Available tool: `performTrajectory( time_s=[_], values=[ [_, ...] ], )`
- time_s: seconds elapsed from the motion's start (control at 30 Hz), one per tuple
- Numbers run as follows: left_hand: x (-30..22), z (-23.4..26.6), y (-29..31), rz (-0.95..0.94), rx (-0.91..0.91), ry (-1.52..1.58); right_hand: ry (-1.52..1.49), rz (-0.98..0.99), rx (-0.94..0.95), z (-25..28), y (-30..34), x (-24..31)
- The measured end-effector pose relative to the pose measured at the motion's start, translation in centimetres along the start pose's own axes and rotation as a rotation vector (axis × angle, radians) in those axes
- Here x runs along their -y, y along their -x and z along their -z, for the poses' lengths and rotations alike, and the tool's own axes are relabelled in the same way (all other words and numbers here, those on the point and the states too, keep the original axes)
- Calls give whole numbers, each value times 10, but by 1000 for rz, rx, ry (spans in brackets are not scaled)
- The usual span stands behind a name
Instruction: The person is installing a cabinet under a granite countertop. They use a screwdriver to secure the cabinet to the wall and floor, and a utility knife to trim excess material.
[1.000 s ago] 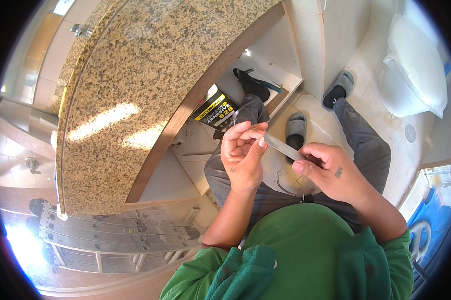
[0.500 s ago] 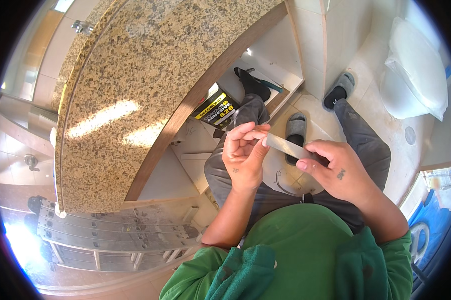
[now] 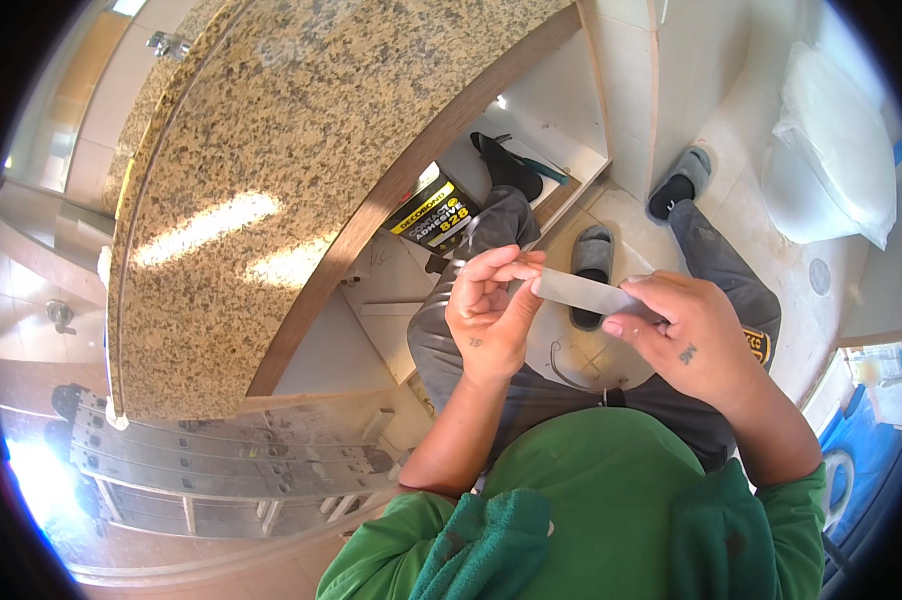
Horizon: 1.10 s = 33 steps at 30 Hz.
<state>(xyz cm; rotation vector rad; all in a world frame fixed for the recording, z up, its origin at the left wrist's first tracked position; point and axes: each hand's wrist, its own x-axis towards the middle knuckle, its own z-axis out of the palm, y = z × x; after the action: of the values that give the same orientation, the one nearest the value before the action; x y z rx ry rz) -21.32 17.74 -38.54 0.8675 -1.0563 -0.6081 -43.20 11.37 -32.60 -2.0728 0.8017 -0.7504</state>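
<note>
A short, flat, pale strip (image 3: 583, 292) is held level in front of my green shirt, spanning the gap between my two hands. Its left end is pinched between the thumb and fingers of my left hand (image 3: 491, 315). My right hand (image 3: 686, 325) grips the other end, thumb below and fingers curled above, so that end is partly covered. What the strip is made of I cannot tell. Below the hands are my grey-trousered legs and a grey slipper (image 3: 593, 255) on the tiled floor.
A curved granite countertop (image 3: 301, 130) with a wooden edge lies to the left, over an open cabinet holding a black and yellow can (image 3: 433, 215) and my left foot (image 3: 506, 165). A metal ladder (image 3: 231, 460) lies lower left. A plastic-wrapped toilet (image 3: 831, 150) stands at right.
The strip has turned so its pale broad face shows more, and my right hand has shifted slightly right. Both hands keep hold of it.
</note>
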Motion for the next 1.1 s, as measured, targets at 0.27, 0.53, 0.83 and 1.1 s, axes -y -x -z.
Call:
performTrajectory(
  time_s=[0.27,0.53,0.83,1.1],
  values=[
    [2,4,0,-36,17,-78,147,108,-18,6,-1,0],
    [-3,4,0,-25,42,-71,264,208,-43,12,-5,0],
    [-7,4,-2,-6,68,-86,378,289,-28,20,-11,2],
    [-13,6,-3,55,88,-90,453,411,-74,22,-16,-4]
  ],
)
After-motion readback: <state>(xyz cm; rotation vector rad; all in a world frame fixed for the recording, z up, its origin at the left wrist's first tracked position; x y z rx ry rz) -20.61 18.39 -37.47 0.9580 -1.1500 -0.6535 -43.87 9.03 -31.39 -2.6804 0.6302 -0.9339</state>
